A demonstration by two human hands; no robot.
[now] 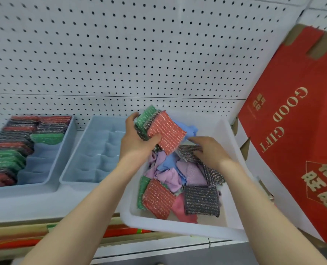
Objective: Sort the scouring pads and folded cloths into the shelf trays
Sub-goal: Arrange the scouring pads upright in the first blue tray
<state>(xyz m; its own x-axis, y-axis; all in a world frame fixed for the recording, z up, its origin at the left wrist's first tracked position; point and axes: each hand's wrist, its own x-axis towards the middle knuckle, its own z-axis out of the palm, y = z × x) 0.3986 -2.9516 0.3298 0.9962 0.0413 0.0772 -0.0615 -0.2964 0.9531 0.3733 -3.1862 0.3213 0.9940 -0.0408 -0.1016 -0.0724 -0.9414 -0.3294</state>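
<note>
My left hand [137, 138] grips a small stack of scouring pads [164, 131], a red one on top and green ones behind, held above the white bin [180, 226]. My right hand [210, 150] reaches into the bin and its fingers curl round a grey scouring pad [187, 152]. Loose in the bin lie a red pad [159, 199], grey pads [202, 200], a green pad and crumpled pink, purple and blue cloths [170, 169]. The far-left blue tray [44, 182] holds rows of red, grey and green pads. The second blue divided tray [76, 169] shows only bare compartments.
A white pegboard wall [120, 54] stands behind the shelf. A large red gift box [292, 140] leans at the right, next to the bin. Red and green packages [15, 240] lie on the shelf below the front edge.
</note>
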